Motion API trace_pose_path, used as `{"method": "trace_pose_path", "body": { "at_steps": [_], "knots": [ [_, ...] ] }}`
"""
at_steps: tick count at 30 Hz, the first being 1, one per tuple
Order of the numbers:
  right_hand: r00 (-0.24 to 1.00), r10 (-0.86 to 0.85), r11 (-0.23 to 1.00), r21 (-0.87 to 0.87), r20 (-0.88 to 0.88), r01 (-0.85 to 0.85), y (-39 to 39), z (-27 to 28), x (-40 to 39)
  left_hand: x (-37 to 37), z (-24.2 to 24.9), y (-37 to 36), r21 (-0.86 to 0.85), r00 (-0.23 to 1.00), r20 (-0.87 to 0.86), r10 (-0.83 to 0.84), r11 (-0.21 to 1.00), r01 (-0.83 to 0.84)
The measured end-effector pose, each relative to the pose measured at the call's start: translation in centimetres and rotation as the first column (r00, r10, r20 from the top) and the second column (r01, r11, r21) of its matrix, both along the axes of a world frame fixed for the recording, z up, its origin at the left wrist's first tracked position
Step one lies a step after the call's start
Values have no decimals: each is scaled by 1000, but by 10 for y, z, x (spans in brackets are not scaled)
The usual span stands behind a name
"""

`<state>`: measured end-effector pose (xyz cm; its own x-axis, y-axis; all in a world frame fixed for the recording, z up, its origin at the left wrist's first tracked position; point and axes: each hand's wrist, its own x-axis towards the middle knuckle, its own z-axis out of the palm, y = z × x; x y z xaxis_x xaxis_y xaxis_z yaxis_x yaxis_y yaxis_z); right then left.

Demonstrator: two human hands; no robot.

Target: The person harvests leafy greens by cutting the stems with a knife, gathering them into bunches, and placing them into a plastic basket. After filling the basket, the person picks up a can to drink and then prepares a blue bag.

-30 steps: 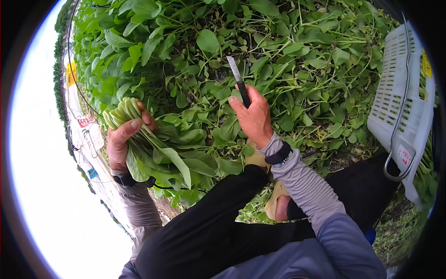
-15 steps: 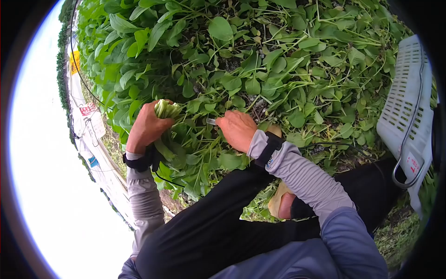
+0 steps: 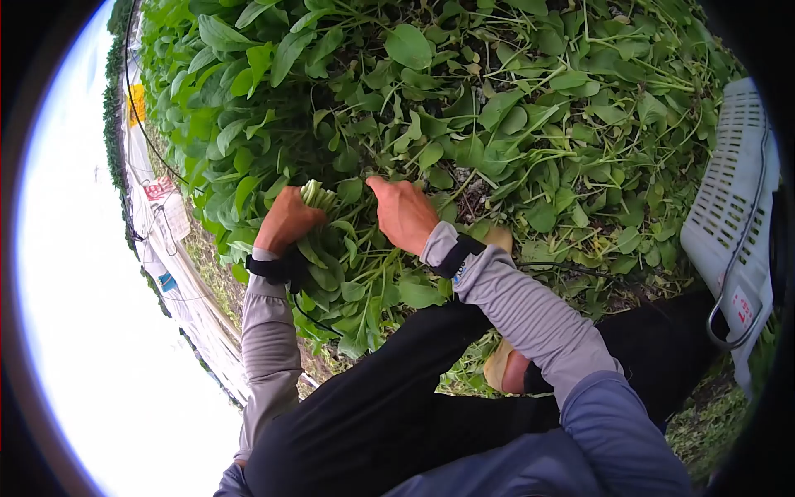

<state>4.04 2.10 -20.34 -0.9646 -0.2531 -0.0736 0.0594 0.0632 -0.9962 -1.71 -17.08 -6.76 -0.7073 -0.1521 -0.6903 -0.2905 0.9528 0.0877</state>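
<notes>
Green stems (image 3: 318,195) filling my closed left hand (image 3: 286,220) toward nine o'clock, right hand (image 3: 404,215) curling toward twelve, its hold hidden from me, pale crate (image 3: 722,195) sitting at three.

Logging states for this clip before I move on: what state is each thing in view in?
Left hand: fingers closed around the bunch.
Bunch: gathered, stem ends showing above the fingers.
Right hand: fingers curled, palm hidden.
Wristbands: worn over both sleeves.
Plants: standing, leafy.
Crate: partly in view, contents unclear.
</notes>
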Motion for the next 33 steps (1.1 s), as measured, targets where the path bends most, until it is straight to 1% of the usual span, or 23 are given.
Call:
{"method": "trace_pose_path", "body": {
  "at_steps": [2, 3, 5, 6, 8, 9, 10, 12, 13, 16, 18, 20, 22, 23, 25, 26, 27, 28, 29, 30, 31, 32, 33],
  "knots": [
    [970, 207, 959, 173, 124, -226, -28, -21, -4, 10, -10, -13, 63, 997, -69, -31, 997, 35],
    [970, 207, 959, 168, 129, -227, -36, -31, 0, 15, -10, -15, 59, 997, -64, -31, 998, 35],
    [977, 200, 962, 176, 75, -210, -48, -43, -5, 20, -9, -20, -79, 957, -215, -196, 980, 182],
    [975, 209, 960, 172, 78, -220, -43, -42, -2, 23, 1, -14, -83, 960, -210, -187, 981, 173],
    [999, 12, 998, 65, 43, -15, -22, -40, 3, 25, 25, 11, 59, 977, -205, -66, 995, 80],
    [948, 20, 993, -121, 319, 20, -25, -42, -3, 28, 27, 10, 35, 962, -254, -102, 993, 115],
    [947, 19, 993, -119, 320, 20, -27, -43, -6, 30, 29, 10, 37, 962, -254, -102, 993, 115],
    [827, -67, 906, -314, 558, 285, -30, -35, -15, 31, 36, 13, 29, 952, -282, -122, 990, 136],
    [759, 40, 827, -448, 650, 340, -34, -29, -20, 29, 36, 13, 28, 950, -284, -132, 989, 146],
    [846, 45, 943, -302, 531, 139, -63, -28, -30, 32, 34, 8, 33, 965, -238, -111, 992, 122],
    [863, 31, 952, -278, 504, 129, -66, -28, -32, 33, 35, 11, -27, 961, -231, -155, 988, 153],
    [878, 27, 963, -249, 479, 106, -62, -24, -32, 39, 44, 20, 11, 949, -291, -117, 992, 126],
    [855, -128, 848, -392, 502, 357, -39, -13, -36, 42, 66, 45, 56, 936, -346, -72, 994, 97],
    [851, -146, 813, -429, 504, 393, -20, -5, -40, 41, 82, 59, 27, 942, -327, -75, 996, 88],
    [838, -150, 672, -568, 524, 475, 21, 20, -50, 39, 111, 86, 1, 944, -319, -86, 996, 91],
    [841, -179, 588, -629, 511, 508, 39, 28, -53, 40, 124, 99, -97, 913, -372, -170, 985, 144],
    [839, -219, 597, -611, 498, 519, 59, 37, -56, 43, 134, 110, -193, 871, -419, -257, 962, 191],
    [836, -261, 605, -593, 483, 531, 77, 42, -57, 51, 143, 117, -329, 767, -478, -429, 897, 297],
    [866, -349, 718, -492, 358, 493, 89, 38, -58, 51, 152, 128, -247, 790, -503, -352, 934, 259],
    [866, -361, 719, -488, 347, 495, 105, 40, -56, 50, 160, 140, -163, 810, -520, -272, 962, 219],
    [951, -294, 892, -331, 93, 308, 122, 48, -55, 48, 163, 150, -155, 802, -532, -274, 962, 225],
    [979, -152, 985, -103, -137, 139, 135, 57, -53, 46, 165, 160, -53, 774, -570, -276, 952, 301],
    [981, -48, 998, -43, -189, 41, 149, 78, -49, 43, 165, 167, 45, 747, -606, -274, 926, 376]
  ]
}}
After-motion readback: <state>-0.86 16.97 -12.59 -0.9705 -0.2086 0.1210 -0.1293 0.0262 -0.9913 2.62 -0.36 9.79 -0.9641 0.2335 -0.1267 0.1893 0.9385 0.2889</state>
